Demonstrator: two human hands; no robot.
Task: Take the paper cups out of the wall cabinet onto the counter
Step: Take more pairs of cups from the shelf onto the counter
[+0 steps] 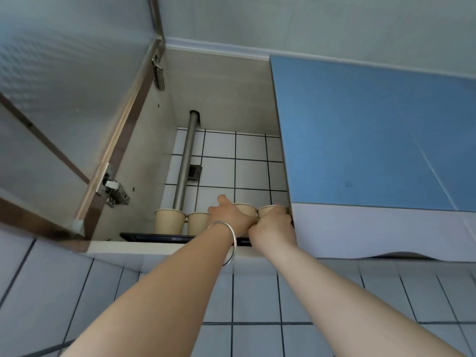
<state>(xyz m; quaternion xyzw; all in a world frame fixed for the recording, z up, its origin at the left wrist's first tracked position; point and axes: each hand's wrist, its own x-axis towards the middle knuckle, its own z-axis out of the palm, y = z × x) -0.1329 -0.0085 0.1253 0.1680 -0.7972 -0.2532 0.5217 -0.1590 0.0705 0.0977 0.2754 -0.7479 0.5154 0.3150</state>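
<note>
Head view: wall cabinet (226,94) stood open, door swung left. Four paper cups (170,221) sat in row on dark tray (154,238) at shelf front edge. Left hand (230,217) curled on third cup, right hand (273,225) on fourth, nearest right edge. Grip closure partly hidden; both appeared wrapped on cups, probably for paired lift. Desk not visible.

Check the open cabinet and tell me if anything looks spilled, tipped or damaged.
Nothing stands out. The four paper cups stand upright in a row on the dark tray, with no visible spill. The left hand and right hand are each at a cup. The metal pipe at the back looks intact.
</note>
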